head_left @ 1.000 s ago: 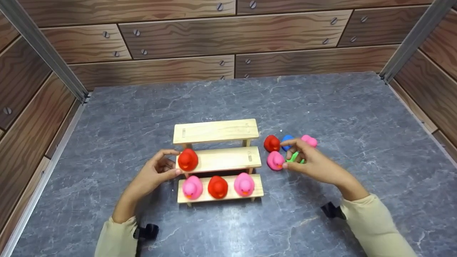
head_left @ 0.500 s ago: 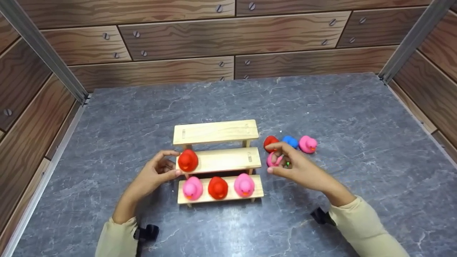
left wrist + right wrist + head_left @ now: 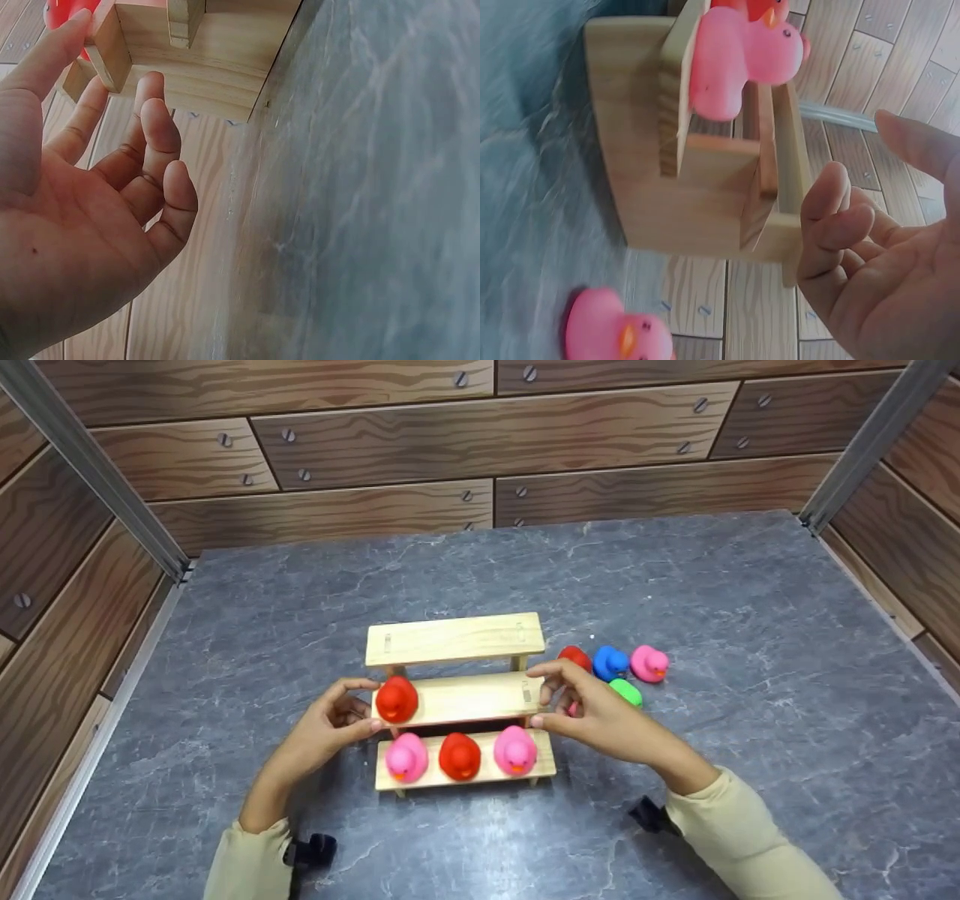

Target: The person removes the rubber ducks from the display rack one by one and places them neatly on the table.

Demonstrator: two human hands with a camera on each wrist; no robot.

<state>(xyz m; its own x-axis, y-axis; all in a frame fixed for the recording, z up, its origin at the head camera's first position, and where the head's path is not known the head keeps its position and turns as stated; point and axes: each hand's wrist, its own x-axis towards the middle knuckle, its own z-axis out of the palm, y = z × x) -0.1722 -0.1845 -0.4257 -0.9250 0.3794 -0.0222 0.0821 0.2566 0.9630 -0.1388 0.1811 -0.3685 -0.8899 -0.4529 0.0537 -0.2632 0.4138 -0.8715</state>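
Note:
A three-step wooden display stand [image 3: 480, 697] stands on the table. On its bottom step sit a pink rubber duck [image 3: 406, 757], a red rubber duck [image 3: 460, 756] and another pink duck [image 3: 515, 751]. A further red duck [image 3: 397, 699] is at the left end of the middle step; the top step [image 3: 455, 637] is bare. My left hand [image 3: 322, 727] holds the middle step's left end between thumb and forefinger, its other fingers loosely bent [image 3: 161, 127]. Nothing is in my right hand [image 3: 600, 712], its thumb and fingers spread around the middle step's right end; contact is unclear.
Right of the stand are a partly hidden red duck [image 3: 574, 657], a blue duck [image 3: 610, 663], a pink duck [image 3: 649, 664] and a green duck [image 3: 625, 692]. Another pink duck [image 3: 619, 330] is mostly covered by my right hand in the head view. Wood-patterned walls enclose the grey tabletop [image 3: 720, 600].
My right hand has moved left, from over the loose ducks to the stand's right end, uncovering the blue, green and far pink ducks. My left hand stays put.

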